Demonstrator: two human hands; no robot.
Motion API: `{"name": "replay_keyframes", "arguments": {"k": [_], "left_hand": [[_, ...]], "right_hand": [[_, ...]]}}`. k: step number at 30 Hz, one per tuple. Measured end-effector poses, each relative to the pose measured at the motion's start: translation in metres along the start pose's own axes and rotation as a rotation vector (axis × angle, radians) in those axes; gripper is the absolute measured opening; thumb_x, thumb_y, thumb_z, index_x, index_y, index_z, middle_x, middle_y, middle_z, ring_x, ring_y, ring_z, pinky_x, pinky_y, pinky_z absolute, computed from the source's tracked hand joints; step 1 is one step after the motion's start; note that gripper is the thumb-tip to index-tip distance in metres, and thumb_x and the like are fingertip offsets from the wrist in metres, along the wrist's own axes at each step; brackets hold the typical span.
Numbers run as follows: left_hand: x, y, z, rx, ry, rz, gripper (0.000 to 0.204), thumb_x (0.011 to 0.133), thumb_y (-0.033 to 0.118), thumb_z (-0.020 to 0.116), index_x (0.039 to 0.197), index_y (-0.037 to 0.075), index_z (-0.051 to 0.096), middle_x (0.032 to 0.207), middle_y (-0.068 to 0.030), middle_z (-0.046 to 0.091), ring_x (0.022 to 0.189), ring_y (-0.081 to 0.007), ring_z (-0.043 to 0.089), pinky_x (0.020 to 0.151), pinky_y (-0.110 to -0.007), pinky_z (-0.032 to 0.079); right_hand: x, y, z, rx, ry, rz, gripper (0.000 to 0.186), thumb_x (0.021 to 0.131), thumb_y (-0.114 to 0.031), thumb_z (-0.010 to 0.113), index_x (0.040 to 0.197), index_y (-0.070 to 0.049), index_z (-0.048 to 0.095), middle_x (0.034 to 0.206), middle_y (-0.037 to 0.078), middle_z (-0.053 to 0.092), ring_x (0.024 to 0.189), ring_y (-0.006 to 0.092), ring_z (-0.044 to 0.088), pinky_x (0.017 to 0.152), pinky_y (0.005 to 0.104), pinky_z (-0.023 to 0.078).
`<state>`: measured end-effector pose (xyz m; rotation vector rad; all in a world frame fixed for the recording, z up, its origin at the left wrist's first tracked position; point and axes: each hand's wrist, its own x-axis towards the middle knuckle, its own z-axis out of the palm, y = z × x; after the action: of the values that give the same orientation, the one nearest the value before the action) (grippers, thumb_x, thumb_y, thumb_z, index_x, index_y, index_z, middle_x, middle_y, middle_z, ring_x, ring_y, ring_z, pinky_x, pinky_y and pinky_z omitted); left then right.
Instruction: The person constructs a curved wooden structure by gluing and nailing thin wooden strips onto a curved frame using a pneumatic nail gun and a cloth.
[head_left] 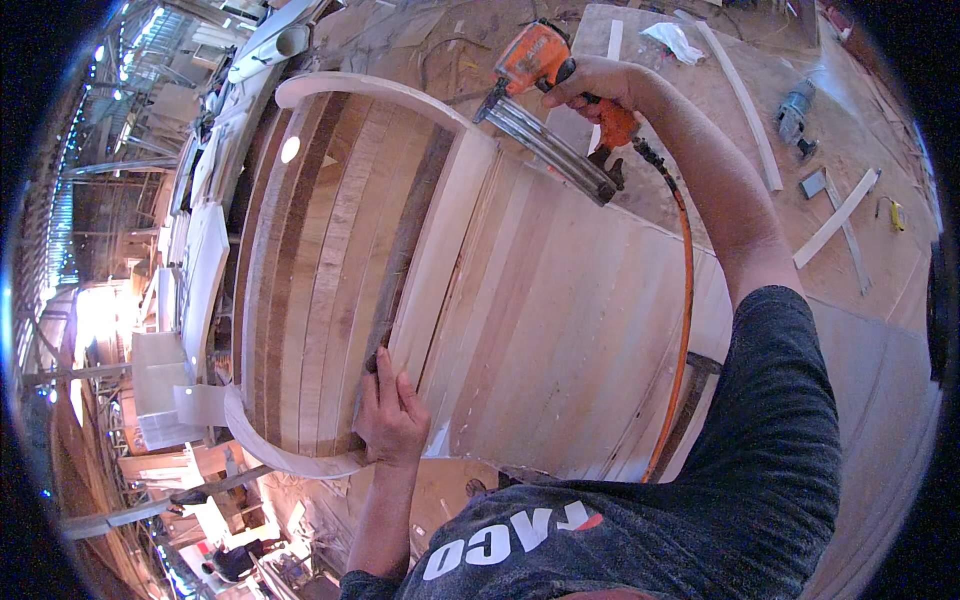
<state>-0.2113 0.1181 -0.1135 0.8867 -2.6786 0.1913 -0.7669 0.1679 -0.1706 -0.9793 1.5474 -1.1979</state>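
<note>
My right hand (600,85) is wrapped round the grip of an orange nail gun (533,58) with a long grey magazine. The gun's nose is close to the far end of a pale wooden board (450,230); whether it touches cannot be made out. An orange air hose (685,330) hangs from its handle. My left hand (392,415) lies at the near end of the same board, fingers stretched out along its edge. The board crosses a large curved wooden piece, with brown slats (340,250) between pale curved rims (370,84) on one side and a smooth slatted panel (560,320) on the other.
A grey-blue power tool (795,115), thin wooden strips (740,100) and a yellow tape measure (896,214) lie on the floor at right. A hammer (700,370) rests near my right sleeve. Boards and offcuts (205,280) are piled at left.
</note>
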Motion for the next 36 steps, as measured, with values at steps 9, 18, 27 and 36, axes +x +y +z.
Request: {"name": "replay_keyframes", "arguments": {"k": [9,18,27,36], "left_hand": [[0.001,0.002,-0.004,0.023,-0.034,0.009,0.042,0.101,0.019,0.059,0.137,-0.004,0.061,0.100,-0.0262,0.066,0.086,-0.0443,0.066,0.071,-0.049,0.055],[0.003,0.003,-0.003,0.043,-0.016,0.027,0.042,0.101,0.017,0.058,0.137,-0.004,0.061,0.101,-0.0272,0.067,0.083,-0.0449,0.065,0.072,-0.050,0.054],[0.005,0.004,-0.004,0.022,0.000,0.055,0.041,0.100,0.015,0.058,0.135,-0.005,0.062,0.102,-0.0291,0.067,0.084,-0.0468,0.065,0.074,-0.052,0.054],[0.000,0.000,-0.004,0.031,-0.003,0.028,0.044,0.100,0.016,0.059,0.140,-0.003,0.059,0.105,-0.0279,0.068,0.091,-0.0462,0.067,0.080,-0.050,0.056]], "right_hand": [[0.018,0.020,0.000,0.056,-0.062,0.006,0.043,0.081,-0.034,0.084,0.061,-0.013,0.053,0.052,0.000,0.049,0.042,0.0126,0.046,0.042,0.0314,0.039],[0.019,0.021,-0.002,0.060,-0.102,-0.002,0.039,0.083,-0.034,0.081,0.063,-0.014,0.055,0.051,-0.001,0.050,0.040,0.0121,0.045,0.039,0.0311,0.039],[0.014,0.027,0.001,0.088,-0.098,0.012,0.038,0.082,-0.031,0.083,0.066,-0.015,0.053,0.054,-0.003,0.050,0.041,0.0104,0.044,0.038,0.0316,0.037],[0.020,0.034,0.003,0.067,-0.051,0.015,0.034,0.087,-0.029,0.080,0.070,-0.013,0.054,0.054,-0.003,0.045,0.041,0.0090,0.044,0.040,0.0279,0.039]]}}
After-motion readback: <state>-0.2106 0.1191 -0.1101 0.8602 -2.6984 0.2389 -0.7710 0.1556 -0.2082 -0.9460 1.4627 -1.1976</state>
